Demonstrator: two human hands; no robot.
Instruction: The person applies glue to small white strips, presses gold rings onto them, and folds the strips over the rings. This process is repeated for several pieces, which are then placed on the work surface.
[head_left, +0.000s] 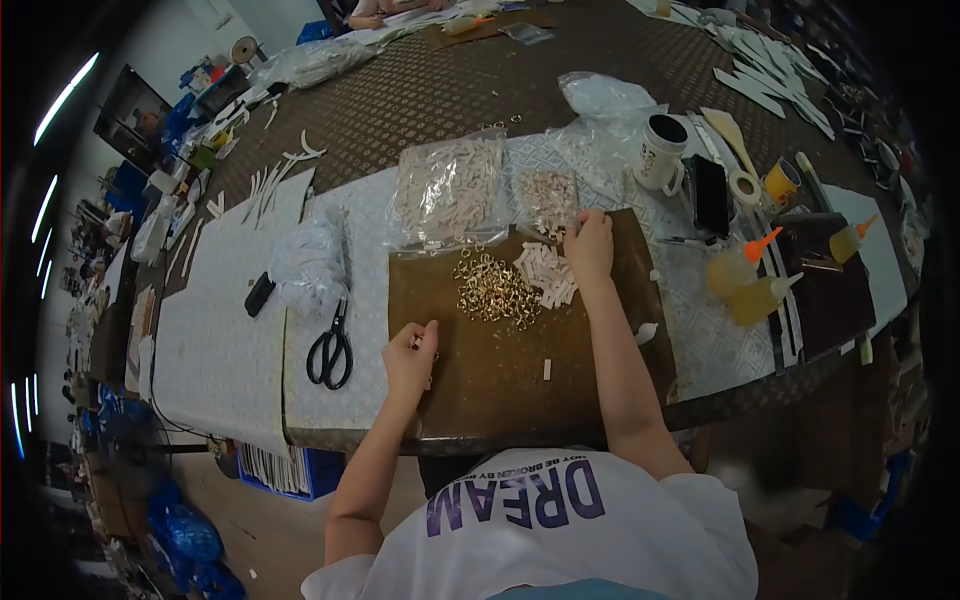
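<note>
My left hand (408,362) is closed near the left edge of the brown mat (480,385); small bits show at its fingers, too small to name. At the far right of the mat, my right hand (590,247) has its fingers drawn together beside a pile of small white strips (545,275). What it holds, if anything, is hidden. Left of those strips lies a heap of gold-coloured metal rings or clasps (495,288). One loose white strip (547,369) rests nearer my body. Beyond the heap are a large clear bag of pale pieces (450,185) and a smaller bag (547,198).
Black-handled scissors (330,355) and a crumpled plastic bag (310,262) lie to the left. On the right stand a white mug (661,155), a dark phone (710,197) and squeeze bottles with orange tips (735,265). Another person (375,12) sits across the table.
</note>
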